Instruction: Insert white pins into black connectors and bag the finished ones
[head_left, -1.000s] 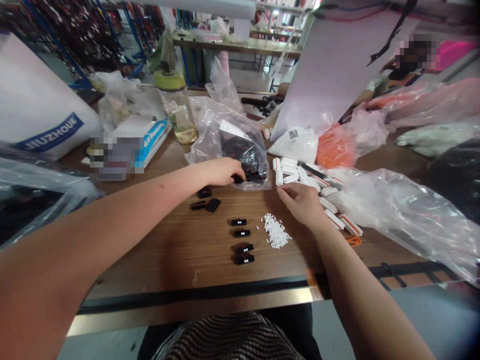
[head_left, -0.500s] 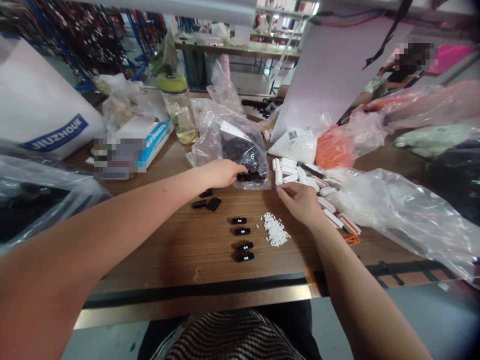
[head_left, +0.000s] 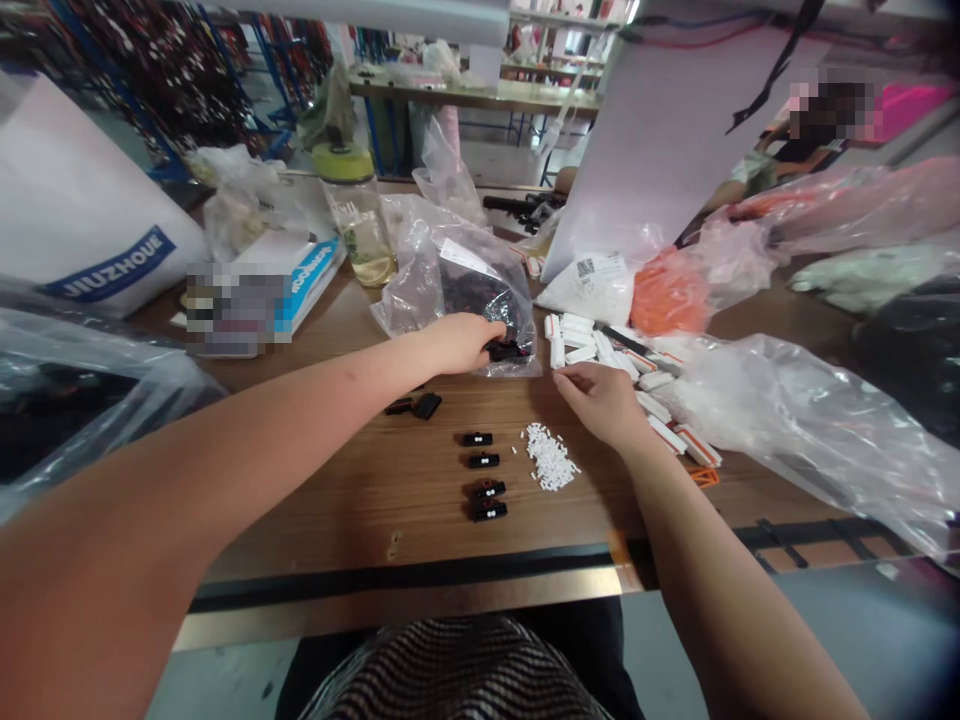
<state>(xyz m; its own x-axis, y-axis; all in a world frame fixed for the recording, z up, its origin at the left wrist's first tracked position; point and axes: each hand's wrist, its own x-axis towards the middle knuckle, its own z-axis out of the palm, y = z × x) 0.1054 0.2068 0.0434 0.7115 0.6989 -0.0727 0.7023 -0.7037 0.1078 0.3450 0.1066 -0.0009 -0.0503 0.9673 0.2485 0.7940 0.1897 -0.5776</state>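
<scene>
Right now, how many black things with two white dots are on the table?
4, in a column left of the white bits: the top piece, the second piece, the third piece and the bottom piece. Others may be hidden.

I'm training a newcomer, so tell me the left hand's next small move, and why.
Probably draw one black part away from the clear bag: the left hand is at the parts by that bag's near edge, and the four lined-up black pieces already show white dots, so another seems wanted.
</scene>
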